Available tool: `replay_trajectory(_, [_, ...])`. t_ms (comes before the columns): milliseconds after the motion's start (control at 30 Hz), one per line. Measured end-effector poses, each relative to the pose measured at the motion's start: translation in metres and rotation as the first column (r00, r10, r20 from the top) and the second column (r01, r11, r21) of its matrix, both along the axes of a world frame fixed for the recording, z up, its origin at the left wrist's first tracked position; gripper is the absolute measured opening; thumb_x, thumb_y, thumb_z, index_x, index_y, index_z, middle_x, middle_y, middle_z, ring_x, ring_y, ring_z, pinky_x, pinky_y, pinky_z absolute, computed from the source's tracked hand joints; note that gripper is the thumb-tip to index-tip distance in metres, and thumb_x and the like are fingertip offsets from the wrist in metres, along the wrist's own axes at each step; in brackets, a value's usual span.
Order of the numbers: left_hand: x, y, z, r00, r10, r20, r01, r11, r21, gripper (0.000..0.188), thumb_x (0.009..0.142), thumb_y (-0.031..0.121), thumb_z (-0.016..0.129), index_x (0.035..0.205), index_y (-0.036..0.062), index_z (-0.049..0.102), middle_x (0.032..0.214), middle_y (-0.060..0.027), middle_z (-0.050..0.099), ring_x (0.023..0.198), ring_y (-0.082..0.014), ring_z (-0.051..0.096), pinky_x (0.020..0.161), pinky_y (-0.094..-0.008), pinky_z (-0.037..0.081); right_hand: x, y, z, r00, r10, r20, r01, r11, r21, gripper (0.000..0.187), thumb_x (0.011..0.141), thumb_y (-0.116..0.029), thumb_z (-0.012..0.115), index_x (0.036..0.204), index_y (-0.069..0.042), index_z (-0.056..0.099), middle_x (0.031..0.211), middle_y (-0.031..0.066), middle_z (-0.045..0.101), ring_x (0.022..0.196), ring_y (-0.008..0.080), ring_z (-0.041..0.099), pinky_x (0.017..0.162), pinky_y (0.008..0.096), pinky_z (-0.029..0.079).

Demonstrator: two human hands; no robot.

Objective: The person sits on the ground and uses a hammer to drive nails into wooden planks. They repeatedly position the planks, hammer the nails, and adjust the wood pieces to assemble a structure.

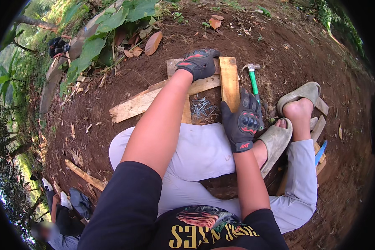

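Both my hands wear black gloves with red marks. My left hand (199, 63) is closed at the far end of the wooden frame, fingers curled over the wood beside the top of an upright-lying wooden board (229, 81). The underside of its grip is hidden. My right hand (244, 121) straddles the near end of that board, thumb on its left edge and fingers along its right. Under the board lie crossing planks, one a long pale plank (133, 106) reaching left. A pile of nails (202, 108) rests on the soil inside the frame.
A claw hammer (253, 81) with a green handle lies right of the board, partly behind my right hand. My legs and sandalled feet (279, 139) are close by. Wood pieces (318, 129) lie at right. Leafy plants (112, 25) grow far left; other people (58, 46) are at left.
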State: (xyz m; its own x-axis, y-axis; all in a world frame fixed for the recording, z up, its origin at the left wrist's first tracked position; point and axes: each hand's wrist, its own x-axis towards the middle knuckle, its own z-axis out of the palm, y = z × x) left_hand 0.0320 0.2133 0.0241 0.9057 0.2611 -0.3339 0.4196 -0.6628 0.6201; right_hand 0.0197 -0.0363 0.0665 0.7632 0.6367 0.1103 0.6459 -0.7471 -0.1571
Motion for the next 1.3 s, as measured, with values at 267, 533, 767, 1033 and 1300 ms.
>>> replay_trajectory(267, [0.011,0.027,-0.010,0.972,0.157,0.175,-0.151,0.987,-0.049,0.053,0.094,0.009,0.057,0.145,0.0179,0.068,0.145,-0.0147,0.069,0.133,-0.0312,0.066,0.114,-0.0410,0.051,0.007,0.041,-0.014,0.757,0.536,-0.374,-0.569,0.822,0.028,0.037,0.086,-0.025,0.080,0.122,-0.017,0.078,0.123,0.0118,0.071,0.116,0.0364,0.065,0.101,0.0483,0.052])
replay_trajectory(533, [-0.052,0.112,0.085,0.236,0.957,0.171,0.066,0.160,-0.985,0.028,0.103,0.012,0.062,0.129,0.0055,0.068,0.127,-0.0086,0.070,0.119,-0.0264,0.063,0.101,-0.0397,0.049,-0.004,0.041,-0.045,0.741,0.602,-0.297,-0.610,0.789,0.076,0.027,0.089,-0.026,0.075,0.114,-0.015,0.077,0.116,0.0123,0.070,0.114,0.0358,0.065,0.102,0.0507,0.051])
replay_trajectory(767, [-0.066,0.103,0.121,0.117,0.986,0.117,0.004,0.117,-0.993,0.027,0.103,0.014,0.063,0.127,0.0047,0.070,0.127,-0.0101,0.071,0.121,-0.0288,0.063,0.104,-0.0455,0.050,-0.005,0.034,-0.048,0.731,0.558,-0.392,-0.589,0.807,0.050,0.027,0.091,-0.029,0.073,0.112,-0.014,0.079,0.119,0.0148,0.073,0.117,0.0376,0.067,0.105,0.0514,0.052])
replay_trajectory(1033, [-0.056,0.092,0.124,0.197,0.972,0.128,-0.011,0.133,-0.991,0.029,0.104,0.013,0.062,0.130,0.0029,0.068,0.126,-0.0135,0.073,0.117,-0.0292,0.066,0.100,-0.0450,0.054,-0.010,0.028,-0.051,0.766,0.534,-0.358,-0.517,0.843,0.152,0.029,0.092,-0.030,0.073,0.114,-0.012,0.079,0.120,0.0158,0.075,0.119,0.0364,0.068,0.109,0.0490,0.052])
replay_trajectory(1300, [-0.045,0.078,0.117,0.237,0.962,0.133,-0.119,0.165,-0.979,0.031,0.105,0.017,0.063,0.131,0.0017,0.070,0.127,-0.0141,0.074,0.117,-0.0277,0.070,0.099,-0.0412,0.055,-0.004,0.039,-0.014,0.822,0.428,-0.376,-0.286,0.881,0.378,0.014,0.090,-0.020,0.075,0.091,-0.007,0.074,0.099,0.0158,0.074,0.096,0.0371,0.069,0.085,0.0489,0.055])
